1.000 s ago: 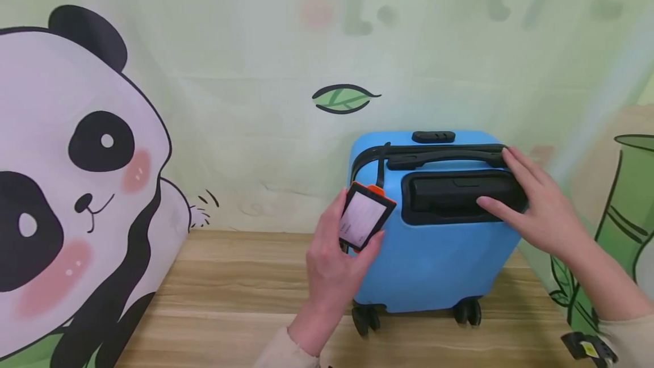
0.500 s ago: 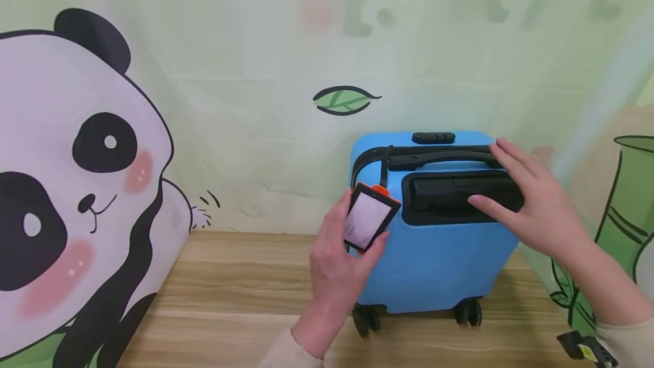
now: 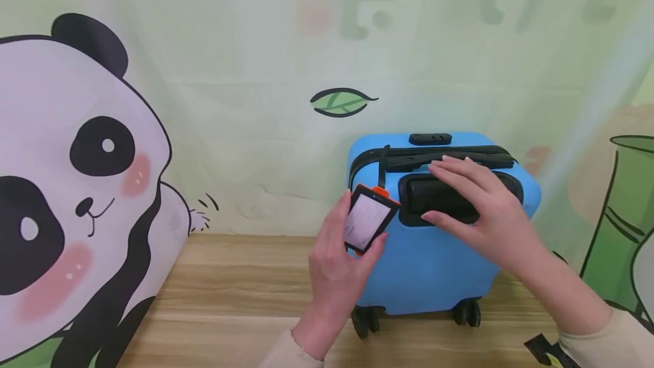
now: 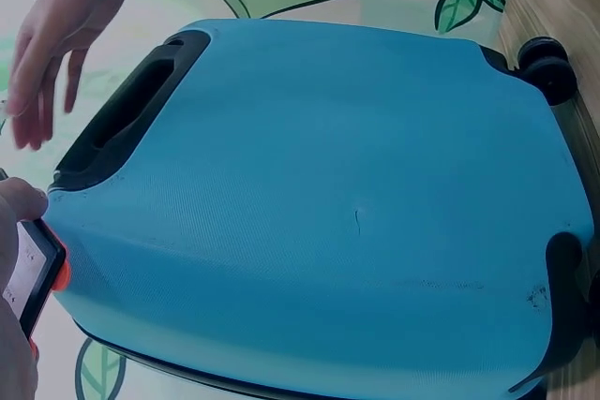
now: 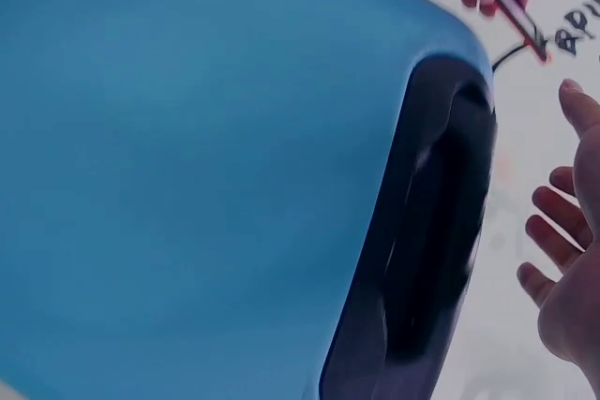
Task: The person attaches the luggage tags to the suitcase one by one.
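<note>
A blue hard-shell suitcase point(image 3: 434, 266) stands upright, with a black carry handle point(image 3: 409, 162) on top and a black recessed panel point(image 3: 421, 195) below it. From the handle's left end a black strap point(image 3: 382, 170) runs down to a luggage tag point(image 3: 371, 217) with an orange edge, black frame and white card. My left hand point(image 3: 334, 263) pinches this tag by its sides, thumb on the right. Fingers spread and holding nothing, my right hand point(image 3: 485, 217) hovers before the panel; the right wrist view shows this hand point(image 5: 572, 241) apart from the suitcase point(image 5: 187, 166).
Beneath the suitcase is a wood-grain surface point(image 3: 245, 283), on which its black wheels point(image 3: 360, 321) rest. A pale green cloth backdrop point(image 3: 230, 101) hangs close behind, printed with a panda point(image 3: 117, 231) at the left and a leaf point(image 3: 339, 102).
My right hand has left the right end of the carry handle and moved left across the suitcase's top. My left hand keeps hold of the luggage tag, nearly still.
</note>
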`<act>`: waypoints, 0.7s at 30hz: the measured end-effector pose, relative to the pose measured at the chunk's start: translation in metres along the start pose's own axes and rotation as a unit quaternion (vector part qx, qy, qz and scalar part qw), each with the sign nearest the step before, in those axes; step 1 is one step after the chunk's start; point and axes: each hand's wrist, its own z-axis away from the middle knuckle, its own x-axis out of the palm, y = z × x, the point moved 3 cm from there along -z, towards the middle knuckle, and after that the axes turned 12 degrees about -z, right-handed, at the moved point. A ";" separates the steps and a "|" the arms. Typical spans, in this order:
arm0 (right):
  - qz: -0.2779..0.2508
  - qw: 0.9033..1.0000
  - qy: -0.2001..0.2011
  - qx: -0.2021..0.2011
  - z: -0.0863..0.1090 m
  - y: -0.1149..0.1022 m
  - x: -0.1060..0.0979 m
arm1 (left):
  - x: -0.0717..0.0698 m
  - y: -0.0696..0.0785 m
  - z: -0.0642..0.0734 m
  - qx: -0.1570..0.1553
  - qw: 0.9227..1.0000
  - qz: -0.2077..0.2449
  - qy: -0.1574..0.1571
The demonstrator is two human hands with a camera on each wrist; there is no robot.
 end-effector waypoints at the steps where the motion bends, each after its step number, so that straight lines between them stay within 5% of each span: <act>1: -0.006 1.000 0.003 -0.010 -0.002 -0.004 0.003 | 0.000 0.000 0.000 0.002 1.000 -0.004 0.001; 10: -0.046 0.995 0.011 -0.088 -0.014 -0.024 0.025 | 0.002 0.003 0.001 0.021 0.999 -0.024 0.011; 21: -0.041 0.991 0.028 -0.122 -0.021 -0.029 0.039 | 0.005 0.004 0.003 0.031 0.999 -0.035 0.023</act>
